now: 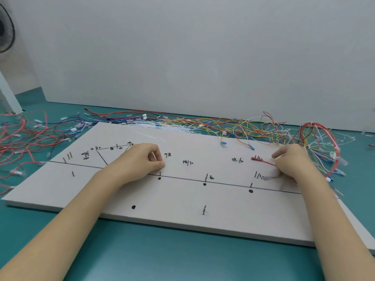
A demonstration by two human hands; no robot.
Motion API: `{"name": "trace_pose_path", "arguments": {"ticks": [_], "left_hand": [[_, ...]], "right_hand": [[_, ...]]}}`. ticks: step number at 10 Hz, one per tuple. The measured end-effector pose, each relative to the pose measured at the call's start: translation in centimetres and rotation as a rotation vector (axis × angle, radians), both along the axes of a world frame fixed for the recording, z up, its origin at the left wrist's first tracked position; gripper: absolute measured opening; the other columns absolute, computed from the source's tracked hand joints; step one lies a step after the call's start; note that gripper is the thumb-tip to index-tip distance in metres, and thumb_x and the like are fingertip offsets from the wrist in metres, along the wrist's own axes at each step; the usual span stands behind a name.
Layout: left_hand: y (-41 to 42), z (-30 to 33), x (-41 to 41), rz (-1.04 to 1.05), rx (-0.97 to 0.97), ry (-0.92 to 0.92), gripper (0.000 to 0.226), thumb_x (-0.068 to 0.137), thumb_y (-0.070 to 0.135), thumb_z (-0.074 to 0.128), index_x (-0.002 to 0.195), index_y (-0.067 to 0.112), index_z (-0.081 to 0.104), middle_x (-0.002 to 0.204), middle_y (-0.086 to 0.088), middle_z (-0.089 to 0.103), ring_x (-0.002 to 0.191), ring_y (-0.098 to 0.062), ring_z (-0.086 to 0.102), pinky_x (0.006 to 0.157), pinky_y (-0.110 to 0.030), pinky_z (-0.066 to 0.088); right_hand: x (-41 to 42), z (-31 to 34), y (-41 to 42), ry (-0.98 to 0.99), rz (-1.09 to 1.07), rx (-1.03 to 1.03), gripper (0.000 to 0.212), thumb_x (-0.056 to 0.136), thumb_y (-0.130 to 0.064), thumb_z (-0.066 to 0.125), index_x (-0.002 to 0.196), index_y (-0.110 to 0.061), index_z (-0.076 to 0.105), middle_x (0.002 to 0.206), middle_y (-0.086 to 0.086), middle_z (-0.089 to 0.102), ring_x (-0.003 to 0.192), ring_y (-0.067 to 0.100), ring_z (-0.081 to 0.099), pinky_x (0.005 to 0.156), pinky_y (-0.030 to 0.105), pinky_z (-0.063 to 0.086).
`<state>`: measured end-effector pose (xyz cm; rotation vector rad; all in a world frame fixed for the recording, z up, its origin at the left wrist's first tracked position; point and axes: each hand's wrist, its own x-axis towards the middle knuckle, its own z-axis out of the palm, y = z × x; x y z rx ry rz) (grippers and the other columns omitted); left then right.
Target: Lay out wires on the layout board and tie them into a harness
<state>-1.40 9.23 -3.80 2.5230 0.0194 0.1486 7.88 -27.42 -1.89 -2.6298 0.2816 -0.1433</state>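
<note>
The white layout board [182, 201] lies flat on the teal table, with metal pins, black lines, dots and handwritten labels on it. My right hand [292, 165] rests at the board's right end and pinches a red wire [267, 163]. The wire's red connector [254, 158] lies by a pair of pins to the left of the hand. A blurred white piece [268, 177] sticks out below that hand. My left hand [142, 161] rests on the board's middle left beside a pin [160, 173], fingers curled, thumb against forefinger, with nothing visible in it.
Loose wires lie along the board's far edge: red and blue ones [30, 136] at the left, yellow, white and red ones [243, 126] behind. A tied bundle [322, 142] loops at the right. White cable ties [150, 136] lie at the back. A fan [6, 31] stands far left.
</note>
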Motion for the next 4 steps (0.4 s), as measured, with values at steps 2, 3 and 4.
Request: {"name": "trace_pose_path", "arguments": {"ticks": [2,3,4], "left_hand": [[0.5,0.0,0.2,-0.015,-0.029,0.024,0.01,0.082,0.028,0.074,0.075,0.027,0.066,0.074,0.007,0.064,0.054,-0.001,0.052,0.054,-0.02,0.04],[1.0,0.4,0.3,-0.005,-0.03,0.062,0.014,0.079,0.033,0.076,0.073,0.025,0.067,0.07,0.006,0.065,0.053,-0.002,0.053,0.052,-0.02,0.042],[0.9,0.4,0.0,-0.012,-0.037,0.132,0.029,0.076,0.047,0.077,0.068,0.022,0.065,0.059,0.013,0.064,0.05,0.0,0.051,0.054,-0.024,0.04]], "right_hand": [[0.4,-0.9,-6.2,-0.016,-0.397,-0.017,0.032,0.092,-0.009,0.056,0.118,0.01,0.058,0.126,0.033,0.054,0.123,0.047,0.045,0.102,0.048,0.04],[0.4,-1.4,-7.2,0.029,-0.499,-0.124,0.037,0.091,-0.014,0.055,0.123,0.005,0.055,0.135,0.031,0.047,0.131,0.043,0.035,0.108,0.046,0.028],[0.1,0.0,-4.6,-0.056,-0.373,-0.177,0.035,0.088,-0.015,0.052,0.12,-0.001,0.058,0.132,0.027,0.05,0.128,0.042,0.038,0.103,0.046,0.032]]}}
